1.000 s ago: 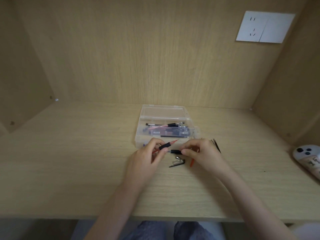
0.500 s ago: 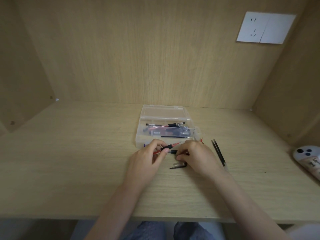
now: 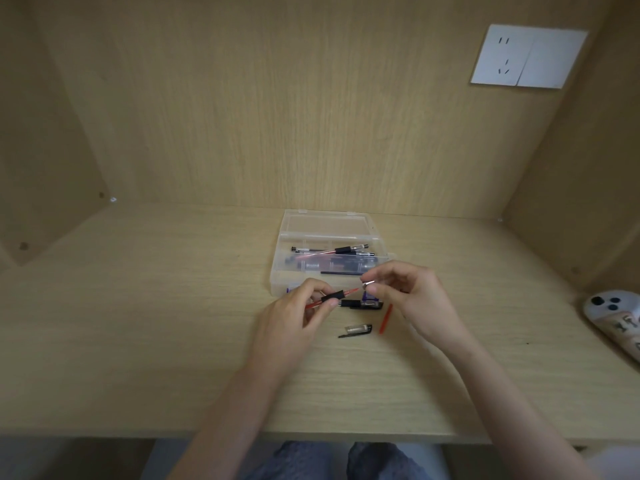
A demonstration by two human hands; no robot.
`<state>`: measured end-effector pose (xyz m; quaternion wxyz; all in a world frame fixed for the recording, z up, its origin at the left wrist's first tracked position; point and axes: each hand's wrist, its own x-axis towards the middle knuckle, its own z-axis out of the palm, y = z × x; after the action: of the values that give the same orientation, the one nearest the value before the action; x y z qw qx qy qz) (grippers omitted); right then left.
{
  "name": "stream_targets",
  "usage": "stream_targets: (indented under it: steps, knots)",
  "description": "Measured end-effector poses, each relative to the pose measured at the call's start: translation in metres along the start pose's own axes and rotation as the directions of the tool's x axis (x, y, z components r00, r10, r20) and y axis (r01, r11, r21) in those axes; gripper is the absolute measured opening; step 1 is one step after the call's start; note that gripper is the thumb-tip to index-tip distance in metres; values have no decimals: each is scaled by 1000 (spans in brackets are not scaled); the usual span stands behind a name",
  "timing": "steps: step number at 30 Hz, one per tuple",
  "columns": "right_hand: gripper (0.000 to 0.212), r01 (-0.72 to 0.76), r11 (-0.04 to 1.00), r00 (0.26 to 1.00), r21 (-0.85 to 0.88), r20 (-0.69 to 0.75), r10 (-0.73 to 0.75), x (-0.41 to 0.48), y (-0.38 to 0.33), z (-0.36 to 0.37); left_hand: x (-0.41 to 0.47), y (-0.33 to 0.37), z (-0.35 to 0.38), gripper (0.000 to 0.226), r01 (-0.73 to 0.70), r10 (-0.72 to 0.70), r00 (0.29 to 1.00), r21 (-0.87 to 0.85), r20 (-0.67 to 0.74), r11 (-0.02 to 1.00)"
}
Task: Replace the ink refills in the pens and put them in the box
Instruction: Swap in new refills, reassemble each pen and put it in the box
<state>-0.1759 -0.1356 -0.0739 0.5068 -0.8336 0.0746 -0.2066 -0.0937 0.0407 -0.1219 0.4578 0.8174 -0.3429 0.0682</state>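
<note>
Pen in red with a black rubber grip point(image 3: 333, 296) is where I start: my left hand point(image 3: 294, 320) is clamped on it, thumb and fingers curled round the grip, so that it hangs above the light wooden table point(image 3: 173, 323) with its red point aimed up and to the right. My right hand point(image 3: 412, 299) is closed in a pinch on a small silver metal tip point(image 3: 367, 284), held between thumb and forefinger just beside the pen's point; I cannot tell whether the two touch. Under the gap between my hands a black pen part point(image 3: 360, 304) lies flat on the table. Nearer to me lies a clear pen cap with a black clip point(image 3: 358, 329), and just right of it a thin red refill point(image 3: 385, 318), tilted, with its upper end near my right wrist. Just beyond my hands stands the clear plastic box point(image 3: 277, 271), its lid point(image 3: 325, 223) folded open toward the back wall. Inside it lie several pens point(image 3: 332, 251), one of them red with a black grip, and a thin black refill point(image 3: 341, 272) near the front wall. Far off at the table's right edge rests a white phone point(image 3: 609, 313), lenses up. High on the wooden back panel sits a white wall socket plate point(image 3: 530, 57).
</note>
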Motion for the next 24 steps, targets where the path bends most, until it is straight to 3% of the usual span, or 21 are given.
stream_targets:
  steps: [13,20,24]
  knots:
    - [12,8,995,996,-104,90,1,-5,0,15,0,4,-4,13,-35,33,999,70,25,997]
    - [40,-41,985,996,-168,77,55,-6,3,18,0,5,-2,13,-35,32,998,64,47,997]
    - [9,-48,995,993,88,107,38,-5,3,12,0,4,-2,13,-37,36,999,49,21,998]
